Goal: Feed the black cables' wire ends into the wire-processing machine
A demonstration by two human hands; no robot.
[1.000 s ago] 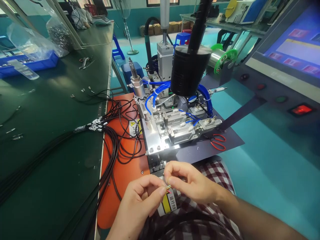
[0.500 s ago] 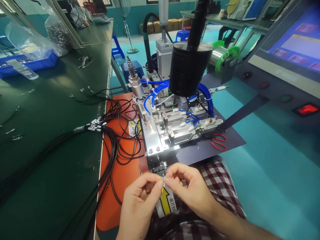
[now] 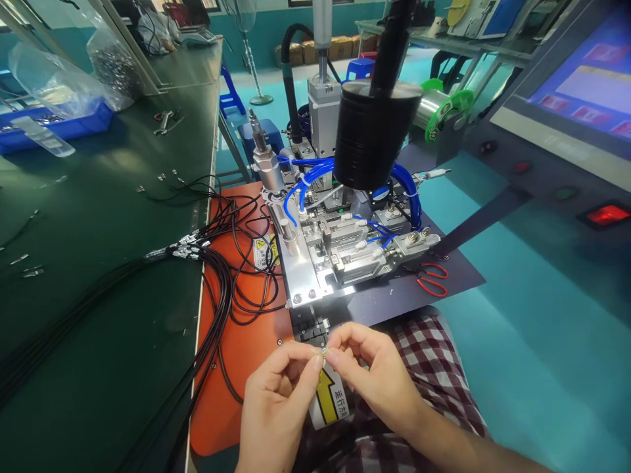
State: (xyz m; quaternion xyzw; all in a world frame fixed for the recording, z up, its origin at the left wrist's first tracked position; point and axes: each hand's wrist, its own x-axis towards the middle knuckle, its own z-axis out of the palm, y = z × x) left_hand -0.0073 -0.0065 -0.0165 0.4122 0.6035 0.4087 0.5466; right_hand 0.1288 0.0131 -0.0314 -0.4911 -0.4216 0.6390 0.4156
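Observation:
My left hand [image 3: 279, 401] and my right hand [image 3: 377, 374] meet fingertip to fingertip just in front of a small metal machine [image 3: 335, 253]. Both pinch a tiny metal connector piece [image 3: 324, 353] between thumb and forefinger. The hands hover over a white label with a yellow arrow [image 3: 329, 397] and over a checked cloth [image 3: 434, 368] on my lap. A bundle of black cables [image 3: 217, 276] with metal ends lies to the left, across an orange mat [image 3: 246, 341].
A black cylinder [image 3: 374, 135] hangs above the machine with blue air tubes [image 3: 300, 187]. Red-handled scissors [image 3: 431, 279] lie to the right on a dark sheet. A green bench [image 3: 98, 263] holds a blue tray [image 3: 59, 125] and plastic bags. A touch screen [image 3: 576, 85] stands at right.
Both hands have risen slightly towards the machine's front edge and drawn closer together, still pinching the small piece. The view has shifted a little.

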